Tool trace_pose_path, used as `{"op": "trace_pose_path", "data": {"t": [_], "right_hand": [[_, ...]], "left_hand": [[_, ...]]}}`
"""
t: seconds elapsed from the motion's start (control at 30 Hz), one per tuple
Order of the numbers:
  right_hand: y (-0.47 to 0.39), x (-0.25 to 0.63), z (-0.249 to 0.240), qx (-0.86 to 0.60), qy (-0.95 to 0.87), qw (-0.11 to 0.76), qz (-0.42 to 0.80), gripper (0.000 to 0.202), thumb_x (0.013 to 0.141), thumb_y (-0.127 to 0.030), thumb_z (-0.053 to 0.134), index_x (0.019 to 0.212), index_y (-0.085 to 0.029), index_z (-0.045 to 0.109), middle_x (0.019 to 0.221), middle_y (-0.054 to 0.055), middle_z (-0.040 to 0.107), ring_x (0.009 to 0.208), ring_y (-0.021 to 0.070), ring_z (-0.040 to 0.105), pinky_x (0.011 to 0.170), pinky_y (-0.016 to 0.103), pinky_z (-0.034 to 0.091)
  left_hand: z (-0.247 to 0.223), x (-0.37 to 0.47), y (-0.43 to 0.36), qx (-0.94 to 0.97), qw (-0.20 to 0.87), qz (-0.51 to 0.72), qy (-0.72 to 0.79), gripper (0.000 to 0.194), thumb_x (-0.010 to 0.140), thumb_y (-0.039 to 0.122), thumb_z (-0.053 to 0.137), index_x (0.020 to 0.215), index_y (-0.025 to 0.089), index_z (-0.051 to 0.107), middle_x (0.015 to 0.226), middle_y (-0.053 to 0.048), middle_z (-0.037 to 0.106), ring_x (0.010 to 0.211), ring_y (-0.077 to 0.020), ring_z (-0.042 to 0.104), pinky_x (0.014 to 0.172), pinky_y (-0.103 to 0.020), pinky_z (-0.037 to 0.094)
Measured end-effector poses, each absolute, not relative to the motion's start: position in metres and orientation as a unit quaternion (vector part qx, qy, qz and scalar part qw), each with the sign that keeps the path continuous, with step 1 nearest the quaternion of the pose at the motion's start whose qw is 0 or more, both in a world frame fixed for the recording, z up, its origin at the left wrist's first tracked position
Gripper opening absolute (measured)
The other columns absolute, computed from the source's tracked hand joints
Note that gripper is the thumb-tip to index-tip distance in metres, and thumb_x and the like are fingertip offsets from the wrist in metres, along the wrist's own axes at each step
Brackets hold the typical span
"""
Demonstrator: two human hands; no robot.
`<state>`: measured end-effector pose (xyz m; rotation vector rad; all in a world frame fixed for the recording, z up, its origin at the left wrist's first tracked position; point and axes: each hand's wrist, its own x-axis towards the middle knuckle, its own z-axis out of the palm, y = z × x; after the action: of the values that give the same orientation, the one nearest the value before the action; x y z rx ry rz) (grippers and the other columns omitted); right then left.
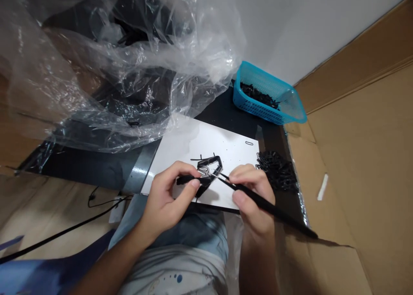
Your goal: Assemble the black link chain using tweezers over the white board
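Over the white board [180, 144], my left hand [174, 196] pinches a black strap-like piece [203, 181] between thumb and fingers. A small silvery metal clip [204, 171] sits at that piece, just beyond my left fingertips. My right hand [254, 196] is closed around black tweezers [271, 206]. Their pale tips point left and reach the black piece beside the clip; whether they grip anything is too small to tell. A thin black loop [249, 143] lies near the board's upper right corner.
Right of the board is a pile of black loops [277, 170]. Behind it stands a blue basket [267, 92] with black pieces inside. Crumpled clear plastic [129, 79] covers the back left. Cardboard [364, 157] lines the right side.
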<state>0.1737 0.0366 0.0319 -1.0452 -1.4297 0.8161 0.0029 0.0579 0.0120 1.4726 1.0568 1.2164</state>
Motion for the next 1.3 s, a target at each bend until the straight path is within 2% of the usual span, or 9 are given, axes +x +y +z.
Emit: {"op": "trace_pose_path", "data": {"t": [0.17,0.77,0.93,1.07,1.17,1.3], "right_hand": [[0.022,0.161,0.031,-0.428,-0.656,0.566,0.257,0.027,0.077,-0.005,0.055,0.096,-0.024,0.057,0.077,0.000,0.055,0.071,0.0158,0.053,0.062,0.031,0.043],[0.017,0.158,0.029,-0.446,-0.656,0.548,0.268,0.025,0.077,-0.007,0.057,0.094,-0.024,0.056,0.077,0.001,0.056,0.071,0.0170,0.054,0.062,0.034,0.044],[0.016,0.156,0.027,-0.432,-0.642,0.568,0.280,0.023,0.078,-0.006,0.058,0.094,-0.023,0.057,0.077,0.001,0.056,0.072,0.0159,0.054,0.061,0.032,0.043],[0.015,0.152,0.021,-0.419,-0.586,0.618,0.313,0.015,0.082,-0.015,0.057,0.093,-0.024,0.055,0.073,0.000,0.055,0.067,0.0157,0.052,0.058,0.031,0.042],[0.021,0.146,0.016,-0.385,-0.539,0.668,0.338,0.006,0.083,-0.020,0.055,0.085,-0.024,0.051,0.066,-0.002,0.051,0.060,0.0146,0.049,0.053,0.028,0.040],[0.033,0.138,0.016,-0.348,-0.453,0.707,0.417,0.010,0.077,-0.022,0.053,0.073,-0.023,0.044,0.056,-0.005,0.041,0.051,0.0132,0.041,0.049,0.025,0.037]], "left_hand": [[0.015,0.003,0.054,0.602,0.446,0.492,0.444,0.007,0.086,0.016,0.059,0.089,0.021,0.061,0.081,0.000,0.064,0.075,-0.0145,0.057,0.067,-0.025,0.043],[0.018,0.004,0.050,0.575,0.474,0.506,0.435,0.008,0.084,0.013,0.059,0.084,0.021,0.061,0.077,0.001,0.062,0.071,-0.0136,0.055,0.064,-0.024,0.040],[0.019,0.004,0.050,0.542,0.525,0.505,0.419,0.007,0.083,0.014,0.060,0.083,0.021,0.062,0.075,0.001,0.061,0.070,-0.0134,0.054,0.062,-0.024,0.040],[0.017,0.003,0.051,0.478,0.617,0.494,0.383,0.004,0.082,0.021,0.062,0.078,0.021,0.063,0.073,0.000,0.059,0.067,-0.0137,0.051,0.058,-0.024,0.038],[0.017,0.006,0.051,0.402,0.707,0.472,0.340,0.008,0.079,0.025,0.065,0.074,0.019,0.062,0.067,0.000,0.054,0.061,-0.0132,0.048,0.055,-0.024,0.036],[0.020,0.013,0.050,0.319,0.780,0.449,0.296,0.009,0.074,0.023,0.064,0.069,0.018,0.060,0.062,0.000,0.049,0.056,-0.0119,0.044,0.052,-0.024,0.034]]}}
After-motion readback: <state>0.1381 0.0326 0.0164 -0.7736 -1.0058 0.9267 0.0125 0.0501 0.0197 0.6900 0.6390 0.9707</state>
